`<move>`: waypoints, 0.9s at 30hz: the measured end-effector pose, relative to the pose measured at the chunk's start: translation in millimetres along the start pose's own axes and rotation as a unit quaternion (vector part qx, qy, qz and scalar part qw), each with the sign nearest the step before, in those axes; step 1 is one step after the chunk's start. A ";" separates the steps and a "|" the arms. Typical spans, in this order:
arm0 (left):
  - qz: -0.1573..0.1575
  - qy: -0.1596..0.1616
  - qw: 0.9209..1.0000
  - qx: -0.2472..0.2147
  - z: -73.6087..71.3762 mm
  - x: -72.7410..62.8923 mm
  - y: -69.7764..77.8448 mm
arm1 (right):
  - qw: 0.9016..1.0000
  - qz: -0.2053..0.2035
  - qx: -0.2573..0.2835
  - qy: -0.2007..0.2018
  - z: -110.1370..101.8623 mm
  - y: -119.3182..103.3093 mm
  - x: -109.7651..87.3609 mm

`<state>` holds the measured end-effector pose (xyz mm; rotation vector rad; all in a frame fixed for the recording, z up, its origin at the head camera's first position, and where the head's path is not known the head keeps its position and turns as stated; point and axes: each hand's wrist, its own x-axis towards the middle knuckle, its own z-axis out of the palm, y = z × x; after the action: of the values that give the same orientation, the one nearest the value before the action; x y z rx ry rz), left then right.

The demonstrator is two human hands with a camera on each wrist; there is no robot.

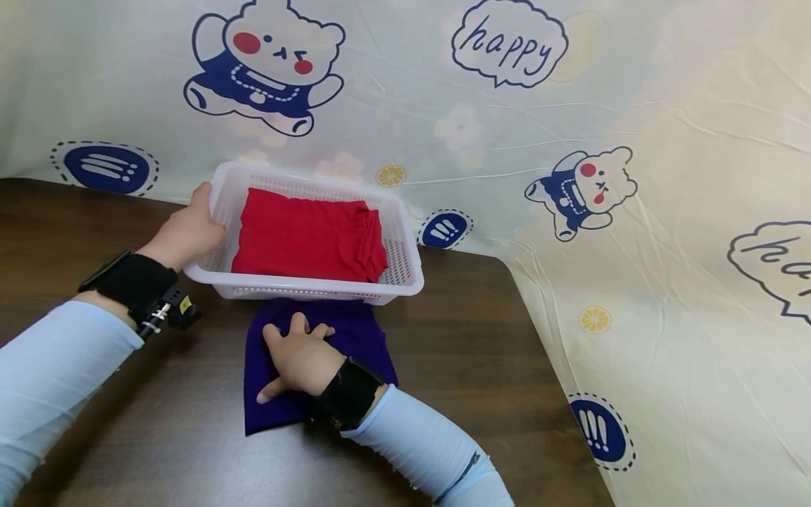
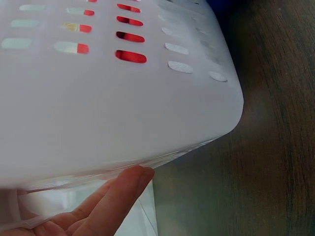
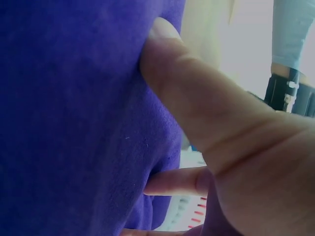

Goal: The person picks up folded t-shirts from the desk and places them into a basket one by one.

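Observation:
My left hand (image 1: 190, 229) grips the left end of a white plastic basket (image 1: 304, 287) with slotted sides. A folded red cloth (image 1: 304, 236) lies inside it. In the left wrist view, fingers (image 2: 115, 201) of that hand run along the rim of the basket (image 2: 113, 113). On the table in front of the basket lies a dark purple cloth (image 1: 361, 345), its far edge right at the basket's front wall. My right hand (image 1: 308, 362) presses on this cloth with fingers spread. The right wrist view shows the thumb (image 3: 182, 73) against the purple fabric (image 3: 74, 118).
The brown wooden table (image 1: 469, 366) runs under everything, with its right edge slanting toward the front. Behind and to the right hangs a pale printed sheet (image 1: 405, 120) with bears and lettering, close to the basket's back side.

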<state>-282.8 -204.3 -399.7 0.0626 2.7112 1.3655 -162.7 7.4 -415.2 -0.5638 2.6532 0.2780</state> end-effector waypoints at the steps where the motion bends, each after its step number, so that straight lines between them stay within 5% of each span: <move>1: 0.001 0.001 1.000 -0.001 0.3 0.3 -0.3 | 1.000 -0.001 0.001 0.000 0.3 -2.1 0.3; 27: -0.003 0.011 1.000 -0.005 0.1 -3.0 2.8 | 0.999 0.022 0.015 0.020 4.4 -18.5 -6.4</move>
<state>-279.8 -202.8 -397.2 0.0391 2.7192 1.3860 -148.0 -5.8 -418.4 -0.5072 2.7053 0.2423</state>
